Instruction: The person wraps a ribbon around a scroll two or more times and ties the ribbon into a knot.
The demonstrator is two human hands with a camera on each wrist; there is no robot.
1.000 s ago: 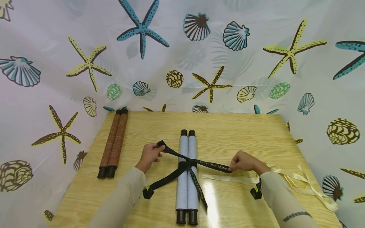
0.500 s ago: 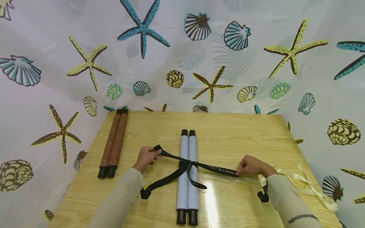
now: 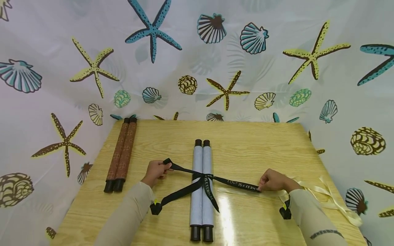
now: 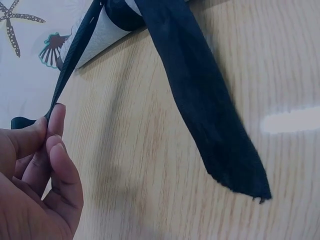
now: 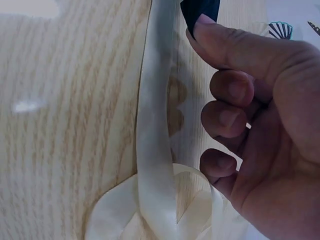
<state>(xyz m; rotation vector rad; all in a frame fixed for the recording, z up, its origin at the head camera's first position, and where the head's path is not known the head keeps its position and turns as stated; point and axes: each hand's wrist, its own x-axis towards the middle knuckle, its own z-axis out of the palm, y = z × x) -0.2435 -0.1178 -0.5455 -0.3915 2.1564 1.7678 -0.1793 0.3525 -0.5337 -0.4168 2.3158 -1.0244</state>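
Two pale blue-grey scrolls (image 3: 196, 208) with black end knobs lie side by side mid-table. Around their middle runs a black ribbon (image 3: 235, 183) with white lettering, crossed or knotted on top; the exact knot is too small to tell. My left hand (image 3: 155, 173) pinches one length between thumb and fingertips, left of the scrolls, with a short end folded past the grip. On the other side my right hand (image 3: 273, 180) pinches a lettered length, pulled nearly straight. Two tails hang loose: one toward the lower left, its frayed end (image 4: 235, 170) near the left hand, the other over the right scroll.
A pair of brown patterned scrolls (image 3: 123, 153) lies at the table's left edge. Cream ribbon (image 5: 155, 115) lies in loose loops at the right, under and beyond the right hand. A curtain (image 3: 184, 58) printed with shells and starfish surrounds the wooden table (image 3: 258, 143).
My hands have moved apart, the left one leftward and lower, the right one rightward, drawing the ribbon tauter. The front tail has shifted and hangs shorter over the right scroll.
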